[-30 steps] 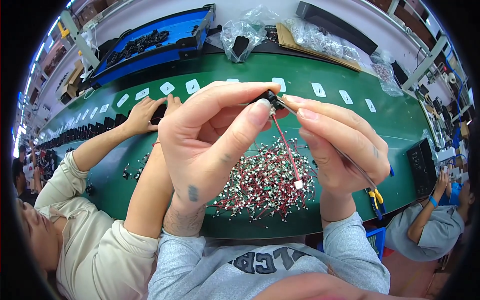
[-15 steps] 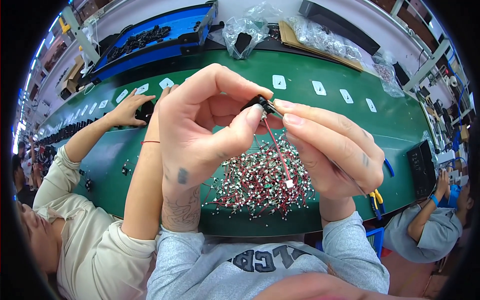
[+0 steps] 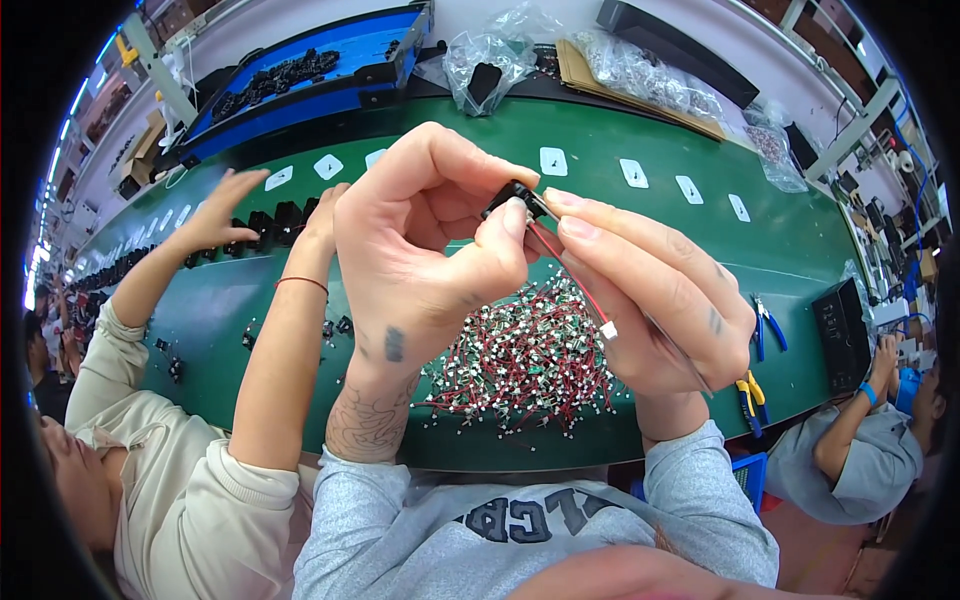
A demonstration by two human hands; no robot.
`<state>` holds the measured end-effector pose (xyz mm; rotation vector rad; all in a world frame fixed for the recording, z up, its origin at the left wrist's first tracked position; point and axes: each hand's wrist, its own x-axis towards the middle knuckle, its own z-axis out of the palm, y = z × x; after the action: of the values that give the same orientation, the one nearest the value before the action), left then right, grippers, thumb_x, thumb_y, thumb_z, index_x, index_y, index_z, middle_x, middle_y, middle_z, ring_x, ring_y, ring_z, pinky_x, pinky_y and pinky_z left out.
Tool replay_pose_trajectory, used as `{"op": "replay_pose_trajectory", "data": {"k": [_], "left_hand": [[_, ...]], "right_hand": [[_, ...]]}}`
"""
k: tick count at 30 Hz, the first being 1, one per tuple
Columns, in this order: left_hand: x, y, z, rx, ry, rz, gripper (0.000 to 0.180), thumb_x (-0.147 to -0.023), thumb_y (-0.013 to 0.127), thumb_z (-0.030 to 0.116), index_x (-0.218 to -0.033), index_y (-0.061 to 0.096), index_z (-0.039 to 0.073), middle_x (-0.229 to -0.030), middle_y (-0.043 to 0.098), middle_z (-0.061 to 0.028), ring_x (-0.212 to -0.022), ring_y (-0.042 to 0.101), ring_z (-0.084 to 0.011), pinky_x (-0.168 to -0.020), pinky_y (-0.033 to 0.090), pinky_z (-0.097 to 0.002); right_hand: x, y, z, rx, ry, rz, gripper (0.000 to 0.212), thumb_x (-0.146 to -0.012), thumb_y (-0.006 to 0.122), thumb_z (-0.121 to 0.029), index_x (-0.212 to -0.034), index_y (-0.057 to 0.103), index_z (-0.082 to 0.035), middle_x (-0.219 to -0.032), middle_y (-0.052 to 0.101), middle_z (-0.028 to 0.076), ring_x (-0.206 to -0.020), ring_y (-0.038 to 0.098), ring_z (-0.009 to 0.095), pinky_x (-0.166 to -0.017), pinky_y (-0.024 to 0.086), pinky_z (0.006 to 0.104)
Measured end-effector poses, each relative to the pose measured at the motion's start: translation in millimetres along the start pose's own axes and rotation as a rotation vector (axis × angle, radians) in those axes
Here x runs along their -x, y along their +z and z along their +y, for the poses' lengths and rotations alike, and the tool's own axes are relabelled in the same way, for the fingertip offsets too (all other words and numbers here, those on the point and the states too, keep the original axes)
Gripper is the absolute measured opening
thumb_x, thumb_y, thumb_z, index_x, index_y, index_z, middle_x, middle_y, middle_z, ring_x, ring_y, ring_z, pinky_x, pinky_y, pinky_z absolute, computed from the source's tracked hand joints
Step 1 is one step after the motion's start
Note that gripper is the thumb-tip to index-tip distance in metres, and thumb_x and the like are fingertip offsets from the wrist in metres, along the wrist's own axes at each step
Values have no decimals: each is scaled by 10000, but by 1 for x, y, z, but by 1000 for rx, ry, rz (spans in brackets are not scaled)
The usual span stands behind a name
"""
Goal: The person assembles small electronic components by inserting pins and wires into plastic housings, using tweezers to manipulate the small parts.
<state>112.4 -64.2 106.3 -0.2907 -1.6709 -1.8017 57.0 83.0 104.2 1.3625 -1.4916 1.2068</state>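
Note:
My left hand (image 3: 420, 250) pinches a small black plastic part (image 3: 510, 194) between thumb and forefinger, above the green bench. From this part hangs a thin red-and-black wire lead (image 3: 575, 277), ending in a white connector (image 3: 609, 330). My right hand (image 3: 660, 290) is closed around slim metal tweezers (image 3: 682, 357), whose tips meet the black part; my fingers hide exactly what they touch. Under my hands lies a heap of short red leads with white connectors and small green boards (image 3: 530, 365).
Left of me, a co-worker's hands (image 3: 215, 215) are over a row of black parts (image 3: 262, 228). White cards (image 3: 553, 161) line the green bench (image 3: 700, 260). Blue-handled pliers (image 3: 768, 325) and yellow-and-blue cutters (image 3: 752, 400) lie right. A blue tray (image 3: 360, 60) and plastic bags (image 3: 490, 70) stand behind.
The wire lead's connector has swung right and up, and my right hand has shifted slightly left. White cards have slid slightly left. The co-worker's far hand has moved left, away from the black parts.

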Motion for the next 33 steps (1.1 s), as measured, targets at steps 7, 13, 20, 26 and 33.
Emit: {"op": "replay_pose_trajectory", "data": {"k": [7, 13, 20, 26, 33], "left_hand": [[-2, 1, -1, 97, 29, 42, 161, -728, 591, -113, -865, 576, -30, -790, 631, -75, -640, 627, -121, -604, 547, -208], [-1, 4, -1, 115, 17, 79, 155, -735, 586, -108, -869, 577, -33, -790, 625, -75, -622, 625, -125, -601, 548, -208], [-4, -1, -12, 211, 6, 46, 144, -756, 581, -101, -885, 582, -36, -799, 627, -84, -631, 640, -143, -602, 552, -217], [-4, 1, -8, 369, -48, -27, 187, -764, 589, -97, -944, 608, -49, -842, 655, -104, -659, 666, -173, -618, 563, -224], [2, 15, 9, 212, -136, -89, 282, -778, 588, 19, -1050, 608, -53, -873, 661, -172, -675, 653, -196, -541, 560, -239]], "right_hand": [[1, 5, -1, 17, 10, 24, 137, -755, 696, 40, -890, 710, 19, -948, 712, 192, -816, 708, 245, -711, 588, 287], [2, 8, 0, 27, 10, 25, 147, -760, 693, 37, -905, 708, 18, -958, 711, 192, -831, 707, 247, -726, 587, 291], [2, 6, 1, 34, 3, -3, 161, -757, 679, 59, -913, 701, 26, -967, 709, 194, -831, 706, 251, -720, 584, 294], [-7, -5, 5, -135, 52, 24, 119, -817, 627, -16, -912, 684, 28, -910, 708, 188, -787, 700, 268, -705, 573, 302], [-8, -27, 18, -584, 467, 208, 280, -905, 500, -212, -941, 649, 22, -760, 600, 104, -626, 492, 143, -623, 420, 277]]}}
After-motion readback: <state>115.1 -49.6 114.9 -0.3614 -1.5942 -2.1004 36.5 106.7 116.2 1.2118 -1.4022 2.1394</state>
